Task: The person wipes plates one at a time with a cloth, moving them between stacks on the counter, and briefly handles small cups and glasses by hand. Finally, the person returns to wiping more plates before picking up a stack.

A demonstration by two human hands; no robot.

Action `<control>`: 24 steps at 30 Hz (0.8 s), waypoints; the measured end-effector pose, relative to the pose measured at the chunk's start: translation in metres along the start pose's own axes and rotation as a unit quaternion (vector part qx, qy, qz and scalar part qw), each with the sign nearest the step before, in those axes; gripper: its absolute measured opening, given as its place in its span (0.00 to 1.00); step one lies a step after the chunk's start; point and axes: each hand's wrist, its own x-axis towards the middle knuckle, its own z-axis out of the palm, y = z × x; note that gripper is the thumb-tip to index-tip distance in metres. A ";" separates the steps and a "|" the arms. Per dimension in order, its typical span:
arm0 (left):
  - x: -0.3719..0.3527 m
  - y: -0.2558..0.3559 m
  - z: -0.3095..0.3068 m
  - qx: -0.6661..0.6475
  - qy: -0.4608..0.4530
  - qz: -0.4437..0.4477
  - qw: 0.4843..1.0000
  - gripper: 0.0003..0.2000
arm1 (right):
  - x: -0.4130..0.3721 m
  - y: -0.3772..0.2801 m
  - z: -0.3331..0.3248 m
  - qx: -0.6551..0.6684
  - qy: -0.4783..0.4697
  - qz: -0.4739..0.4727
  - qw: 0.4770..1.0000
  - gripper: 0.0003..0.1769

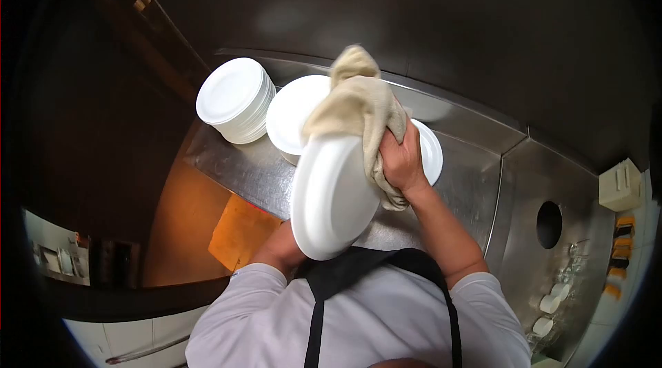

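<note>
A white oval plate (329, 195) is tilted up in front of my chest, off the counter. My left hand (284, 246) supports it from the lower left; its fingers are hidden behind the plate. My right hand (403, 157) is closed around a beige cloth (358, 107), which drapes over the plate's upper edge and touches it. Past the cloth, a stack of white plates (295, 109) is partly covered. Another white plate (432, 151) shows beyond my right wrist. Farther left stands a tall stack of white plates (234, 95).
The steel counter (241, 168) has a raised back edge. On the right, a steel surface has a round dark hole (549, 224), with white cups (549, 303) and glasses (578, 252) near it. An orange board (238, 233) lies at lower left. A white box (620, 185) sits far right.
</note>
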 end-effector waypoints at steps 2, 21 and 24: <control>0.010 0.007 -0.006 0.000 0.024 0.010 1.000 0.24 | -0.019 0.031 -0.003 -0.055 -0.009 0.010 0.998 0.30; -0.043 0.128 -0.042 0.021 -0.083 0.306 0.948 0.36 | -0.002 0.018 -0.053 0.203 0.322 0.006 0.925 0.17; -0.052 0.122 -0.049 0.024 -0.035 0.239 0.970 0.24 | -0.002 0.031 -0.055 0.128 0.259 0.020 0.957 0.20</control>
